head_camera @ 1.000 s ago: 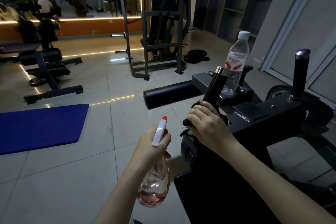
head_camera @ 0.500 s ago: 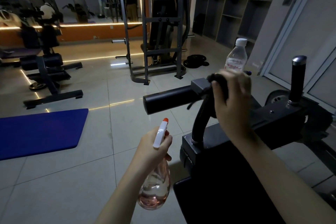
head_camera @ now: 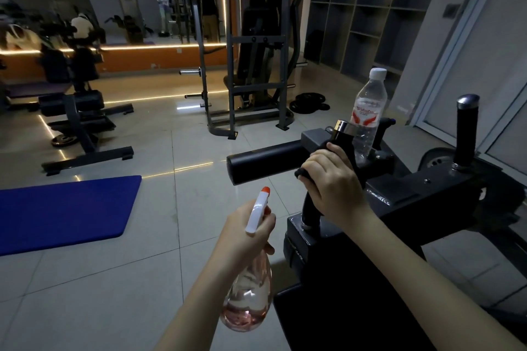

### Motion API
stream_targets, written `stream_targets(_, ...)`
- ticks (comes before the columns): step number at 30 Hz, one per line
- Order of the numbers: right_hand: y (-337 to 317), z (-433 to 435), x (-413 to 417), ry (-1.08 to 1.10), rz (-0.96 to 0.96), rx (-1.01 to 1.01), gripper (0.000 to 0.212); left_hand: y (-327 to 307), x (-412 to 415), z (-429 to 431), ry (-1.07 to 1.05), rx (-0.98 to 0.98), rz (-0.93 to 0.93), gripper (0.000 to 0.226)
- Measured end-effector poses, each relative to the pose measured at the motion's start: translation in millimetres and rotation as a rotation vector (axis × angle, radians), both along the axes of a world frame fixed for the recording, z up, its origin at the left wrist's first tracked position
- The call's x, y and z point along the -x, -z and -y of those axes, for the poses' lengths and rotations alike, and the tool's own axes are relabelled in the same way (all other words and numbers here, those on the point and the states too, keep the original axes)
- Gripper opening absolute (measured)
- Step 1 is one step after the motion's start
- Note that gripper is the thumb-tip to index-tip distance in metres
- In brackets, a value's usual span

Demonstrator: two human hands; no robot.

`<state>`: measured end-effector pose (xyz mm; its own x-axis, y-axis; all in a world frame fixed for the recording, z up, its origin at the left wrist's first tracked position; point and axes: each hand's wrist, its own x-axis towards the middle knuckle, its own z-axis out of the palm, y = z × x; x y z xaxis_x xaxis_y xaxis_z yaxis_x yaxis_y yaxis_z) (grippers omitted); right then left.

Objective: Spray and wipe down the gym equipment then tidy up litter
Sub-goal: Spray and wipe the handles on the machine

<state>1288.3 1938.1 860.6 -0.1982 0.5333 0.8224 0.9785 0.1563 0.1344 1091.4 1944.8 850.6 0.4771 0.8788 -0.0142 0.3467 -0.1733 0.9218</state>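
Spray bottle [head_camera: 248, 302], pink liquid pooled low: left hand [head_camera: 245, 232] curled round its neck. Water bottle [head_camera: 368, 111], white-capped, fill unclear: upright on the machine [head_camera: 442, 188]. Right hand [head_camera: 333, 182] clasps dark cloth [head_camera: 302, 172] around the near handle [head_camera: 342, 134]

The cloth [head_camera: 301, 173] is mostly covered by the right hand [head_camera: 333, 179], the neck of the sprayer [head_camera: 258, 212] by the left hand [head_camera: 245, 234]. The mat [head_camera: 57, 208] is cut off at 9 o'clock, the machine [head_camera: 427, 194] at 3 and 6.
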Motion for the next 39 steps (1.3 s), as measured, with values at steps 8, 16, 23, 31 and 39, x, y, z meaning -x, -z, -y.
stream_targets(8, 10.6, 19.8, 8.2, -0.217, -0.247, 0.006, 0.021, -9.3, -1.9, 0.0, 0.003, 0.015, 0.041, 0.014)
stream_targets(16, -53.6, 4.0, -10.7, -0.048, -0.625, -0.222, 0.021, -14.0, -5.1, -2.7, 0.018, -0.003, 0.030, 0.008)
stream_targets(23, -88.0, -23.1, -26.0, 0.020, -0.703, 0.315, 0.017, -15.8, -9.9, 2.7, 0.023, -0.024, 0.002, 0.013)
stream_targets(31, -72.8, -16.3, -19.6, -0.133, -1.432, 0.120, 0.032, -16.9, -8.9, 13.3, 0.034, -0.041, 0.033, 0.019)
stream_targets(39, -23.1, 7.3, 10.0, -0.066, -1.365, -0.033, 0.044, -12.1, -5.1, 14.9, 0.018, -0.033, 0.001, 0.018)
